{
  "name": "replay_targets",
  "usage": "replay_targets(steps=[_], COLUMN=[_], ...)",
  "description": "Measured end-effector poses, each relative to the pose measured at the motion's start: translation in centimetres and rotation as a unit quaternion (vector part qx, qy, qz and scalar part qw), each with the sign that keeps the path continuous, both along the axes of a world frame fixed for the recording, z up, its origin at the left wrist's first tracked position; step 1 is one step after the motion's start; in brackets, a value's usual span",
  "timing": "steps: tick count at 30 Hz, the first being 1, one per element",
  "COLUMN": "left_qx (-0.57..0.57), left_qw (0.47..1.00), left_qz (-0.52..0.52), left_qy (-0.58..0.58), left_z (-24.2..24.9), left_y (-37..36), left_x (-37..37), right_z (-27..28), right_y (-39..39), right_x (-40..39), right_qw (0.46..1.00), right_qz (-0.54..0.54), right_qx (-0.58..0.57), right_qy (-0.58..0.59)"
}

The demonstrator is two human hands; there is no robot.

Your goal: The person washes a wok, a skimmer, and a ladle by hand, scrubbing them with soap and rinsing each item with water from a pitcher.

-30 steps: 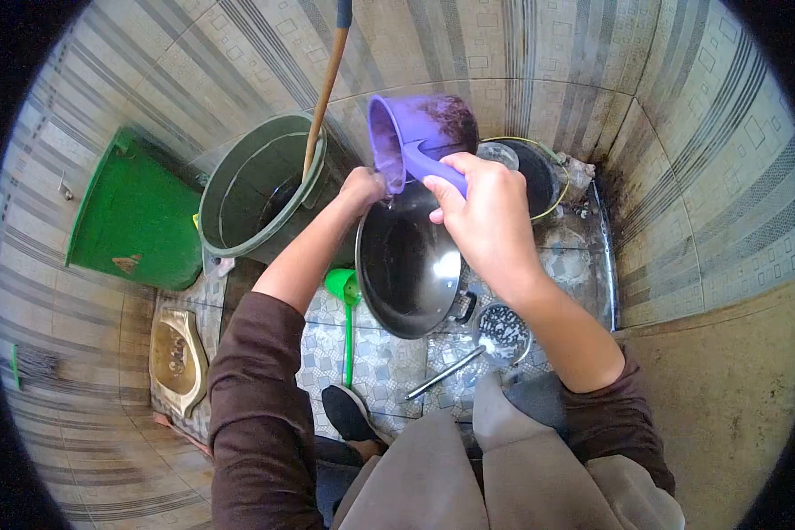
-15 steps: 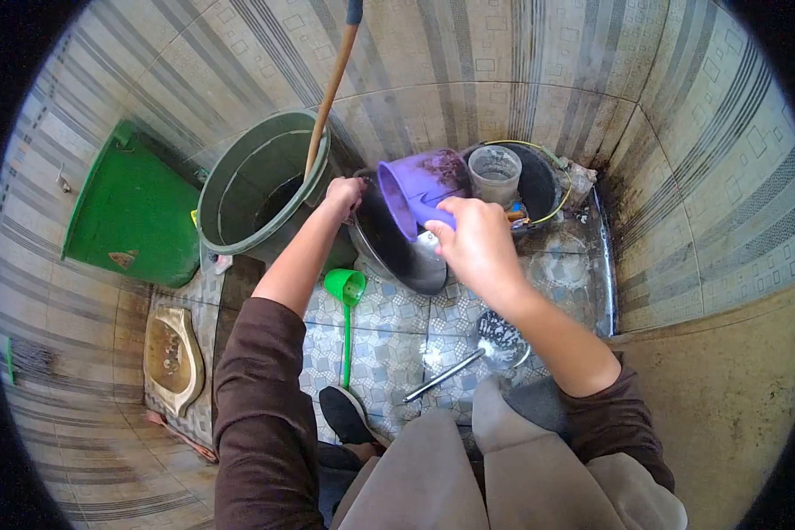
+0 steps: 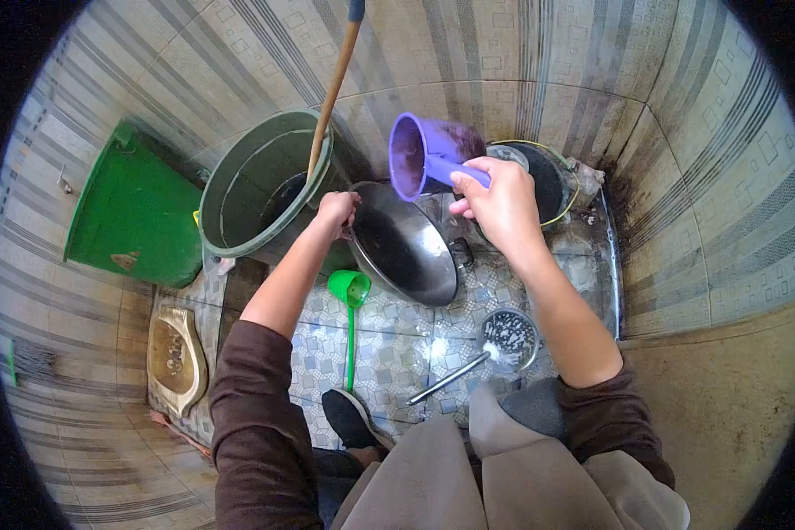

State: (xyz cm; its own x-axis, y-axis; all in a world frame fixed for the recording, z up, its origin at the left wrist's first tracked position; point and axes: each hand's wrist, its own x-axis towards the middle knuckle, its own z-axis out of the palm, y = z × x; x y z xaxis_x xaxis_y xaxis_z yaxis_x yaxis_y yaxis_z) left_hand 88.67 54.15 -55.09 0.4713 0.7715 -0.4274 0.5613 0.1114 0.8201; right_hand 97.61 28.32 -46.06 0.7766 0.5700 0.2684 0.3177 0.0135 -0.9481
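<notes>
My left hand (image 3: 336, 215) is closed on the near-left edge of a dark metal wok (image 3: 406, 252), which leans tilted beside a tub. Whether the fingers grip its rim or a handle there is hidden. In my right hand (image 3: 506, 205) is the handle of a purple water dipper (image 3: 455, 146), held sideways above the wok with its mouth facing left. No stream of water shows from it. Below on the tiles lie a green long-handled scoop (image 3: 351, 289) and a round, suds-covered utensil with a long metal handle (image 3: 508, 340).
A large grey-green tub (image 3: 210, 212) stands at back left with a wooden pole (image 3: 334, 97) leaning in it. Left of it is a green bin (image 3: 128, 216); a squat toilet (image 3: 194, 375) lies below. A black bucket (image 3: 552, 181) stands behind my right hand. Tiled walls surround the floor.
My right hand has lifted the purple dipper up and slightly right, away from the wok, turning it more level. More of the wok's inside shows. My left hand has dropped slightly, still holding the wok.
</notes>
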Motion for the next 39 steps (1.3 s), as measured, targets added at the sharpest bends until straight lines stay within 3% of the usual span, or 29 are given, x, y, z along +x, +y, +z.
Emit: replay_targets(steps=[3,4,11,17,19,21,23,25,31,34,37,39], left_qx=[0.028,0.020,0.008,-0.067,-0.093,-0.248,-0.218,-0.148,-0.122,-0.099,-0.110,-0.110], left_qw=[0.999,0.999,0.997,0.998,0.996,0.962,0.966,0.974,0.960,0.949,0.936,0.942], left_qz=[-0.035,-0.042,-0.053,-0.015,0.002,-0.046,-0.101,-0.141,-0.196,-0.236,-0.195,-0.190], left_qy=[-0.010,-0.014,0.051,0.012,-0.006,-0.108,-0.099,-0.098,-0.155,-0.182,-0.271,-0.252], left_z=[0.2,0.3,-0.3,-0.9,-0.2,0.9,0.1,0.3,1.8,0.8,-0.7,-0.8], left_y=[-0.7,-0.8,-0.8,-0.5,-1.0,-1.2,-2.5,-3.9,-4.1,-3.5,-3.5,-3.3], left_x=[-0.1,0.1,0.6,0.6,-0.2,-1.2,-2.4,-3.8,-8.5,-10.8,-11.6,-11.9], right_z=[-0.2,-1.1,-0.9,-2.0,-1.7,-1.1,0.2,2.5,4.2,4.1,2.1,-0.8], right_y=[0.5,1.1,1.6,0.7,0.6,1.0,1.5,2.4,13.3,20.5,27.4,31.7], right_x=[-0.7,-0.9,-4.3,-4.0,-3.4,-2.6,-2.4,-2.4,-6.3,-9.7,-12.4,-13.9], right_qw=[0.996,0.985,0.979,0.954,0.949,0.946,0.962,0.978,0.942,0.871,0.790,0.742], right_qz=[-0.018,-0.032,0.024,-0.003,-0.044,-0.087,-0.079,-0.008,0.116,0.155,0.166,0.150], right_qx=[-0.030,-0.047,-0.069,-0.086,-0.057,0.045,0.110,-0.001,-0.132,-0.233,-0.322,-0.370], right_qy=[-0.080,-0.164,-0.189,-0.288,-0.308,-0.309,-0.237,-0.210,-0.285,-0.403,-0.495,-0.539])
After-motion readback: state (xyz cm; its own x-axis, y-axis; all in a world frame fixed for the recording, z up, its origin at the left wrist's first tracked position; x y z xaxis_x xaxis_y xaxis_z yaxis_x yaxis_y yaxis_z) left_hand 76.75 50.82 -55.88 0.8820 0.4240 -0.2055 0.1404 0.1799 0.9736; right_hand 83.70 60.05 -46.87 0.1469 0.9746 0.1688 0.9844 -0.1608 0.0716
